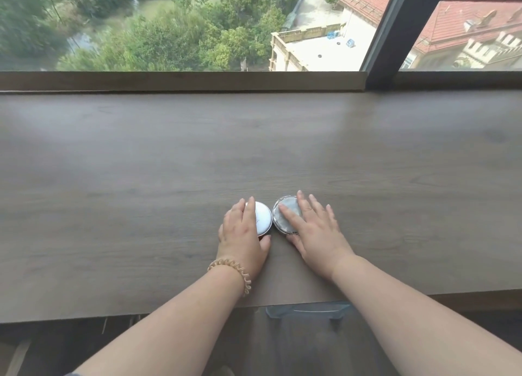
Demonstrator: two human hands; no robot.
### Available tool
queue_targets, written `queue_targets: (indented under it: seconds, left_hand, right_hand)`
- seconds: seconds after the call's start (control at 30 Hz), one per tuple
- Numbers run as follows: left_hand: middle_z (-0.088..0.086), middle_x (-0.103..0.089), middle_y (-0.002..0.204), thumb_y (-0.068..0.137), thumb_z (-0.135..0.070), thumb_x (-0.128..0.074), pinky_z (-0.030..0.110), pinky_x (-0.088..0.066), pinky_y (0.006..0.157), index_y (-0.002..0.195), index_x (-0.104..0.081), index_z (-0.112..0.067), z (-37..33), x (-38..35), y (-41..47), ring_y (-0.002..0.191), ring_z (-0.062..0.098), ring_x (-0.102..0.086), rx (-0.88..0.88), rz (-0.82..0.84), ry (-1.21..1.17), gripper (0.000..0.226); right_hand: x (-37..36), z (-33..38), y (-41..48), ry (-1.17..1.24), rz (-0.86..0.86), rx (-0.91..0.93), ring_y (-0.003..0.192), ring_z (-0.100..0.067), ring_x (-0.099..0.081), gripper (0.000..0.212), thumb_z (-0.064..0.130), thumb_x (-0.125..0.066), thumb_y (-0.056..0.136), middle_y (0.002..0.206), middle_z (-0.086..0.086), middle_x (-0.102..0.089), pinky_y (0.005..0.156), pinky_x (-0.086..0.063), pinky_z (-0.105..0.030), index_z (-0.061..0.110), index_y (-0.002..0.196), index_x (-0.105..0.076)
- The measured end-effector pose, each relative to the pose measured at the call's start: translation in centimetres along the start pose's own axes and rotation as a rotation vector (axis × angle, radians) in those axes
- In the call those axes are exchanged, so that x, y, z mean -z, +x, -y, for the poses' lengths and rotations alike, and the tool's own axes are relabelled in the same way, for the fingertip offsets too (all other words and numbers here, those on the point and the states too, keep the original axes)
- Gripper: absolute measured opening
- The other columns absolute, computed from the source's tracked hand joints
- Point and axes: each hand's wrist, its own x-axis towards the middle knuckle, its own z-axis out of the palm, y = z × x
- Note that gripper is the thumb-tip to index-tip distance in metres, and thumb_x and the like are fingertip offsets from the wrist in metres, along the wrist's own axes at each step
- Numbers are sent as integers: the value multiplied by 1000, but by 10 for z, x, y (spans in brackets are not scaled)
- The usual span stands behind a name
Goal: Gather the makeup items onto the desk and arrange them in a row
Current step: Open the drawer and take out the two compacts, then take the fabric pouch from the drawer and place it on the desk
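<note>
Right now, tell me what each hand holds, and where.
Left hand grips the white compact across its rim. Right hand only rests flat atop the silver compact.

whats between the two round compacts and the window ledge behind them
Nothing: in the head view, only bare wooden desk runs from the white compact and the clear-lidded compact back to the window ledge.

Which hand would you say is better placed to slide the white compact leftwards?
Left: the left hand holds the white compact; the right hand lies flat on the silver-rimmed compact.
</note>
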Motion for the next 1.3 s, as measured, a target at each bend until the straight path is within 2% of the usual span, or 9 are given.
queue_targets:
  seconds: [0.13, 0.2, 0.3, 0.37, 0.47, 0.63, 0.77, 1.13, 1.3]
  left_hand:
    - [2, 8, 159, 87, -45, -52, 36, -1, 116, 149, 1, -25, 0, 3, -5, 146, 18, 6, -24, 20, 74, 84]
    - [0, 7, 159, 87, -49, -50, 36, -2, 116, 149, 1, -26, 1, 8, -8, 146, 16, 5, -10, -21, 90, 84]
    - [-1, 0, 160, 86, -49, -50, 34, -4, 114, 149, -3, -25, 11, 23, -16, 146, 15, 0, 36, -93, 62, 82]
    - [-1, -2, 159, 87, -48, -50, 33, -5, 113, 149, -3, -25, 24, 34, -28, 146, 14, -1, 83, -128, 56, 81]
    - [-2, -8, 159, 87, -45, -52, 34, -8, 112, 149, -7, -25, 49, 52, -50, 145, 15, -7, 164, -208, 40, 79]
    - [-2, -14, 158, 88, -39, -54, 35, -9, 114, 148, -12, -24, 106, 79, -107, 144, 16, -13, 269, -276, 35, 75]
    - [2, -31, 152, 85, -29, -60, 38, -17, 113, 144, -29, -20, 158, 105, -151, 140, 19, -27, 388, -396, -8, 68]
    - [-4, -51, 136, 88, -23, -56, 39, -32, 111, 132, -47, -23, 299, 156, -246, 128, 15, -44, 595, -409, -72, 45]
    - [-7, -47, 139, 88, -23, -53, 37, -28, 110, 134, -43, -27, 385, 164, -260, 131, 12, -39, 633, -229, -48, 47]
  right_hand:
    - [1, 3, -5, -9, -43, 7, 145, -25, 6, 62, 50, -37, 94, 159, 1, 1, 115, 4, -48, 39, 147, -7]
    - [2, 5, -12, 46, -109, 22, 145, -25, -7, 61, 54, -33, 90, 158, -2, -14, 115, -2, -48, 34, 146, -22]
    - [-3, 13, -22, 55, -243, 10, 134, -29, -39, 57, 48, -35, 84, 144, -10, -44, 112, -15, -50, 23, 135, -44]
    - [-7, 27, -32, 106, -301, -26, 130, -26, -42, 54, 43, -39, 82, 138, -9, -51, 111, -11, -49, 22, 131, -46]
    - [-14, 60, -42, 175, -369, 26, 127, -20, -37, 52, 37, -43, 79, 135, -8, -54, 111, -7, -44, 23, 129, -46]
    - [-21, 140, -52, 289, -389, 239, 128, -17, -38, 53, 33, -47, 76, 136, -5, -52, 109, -12, -42, 24, 129, -46]
    - [-24, 204, -59, 348, -328, 403, 129, -17, -37, 51, 35, -49, 80, 137, -3, -52, 111, -14, -42, 24, 130, -46]
    - [-58, 375, -71, 264, -129, 660, 130, -19, -43, 48, 42, -44, 86, 139, 3, -50, 111, -18, -42, 28, 132, -46]
    - [-103, 466, -61, 89, -90, 737, 126, -25, -50, 40, 34, -66, 75, 128, -3, -60, 113, -23, -45, 24, 114, -62]
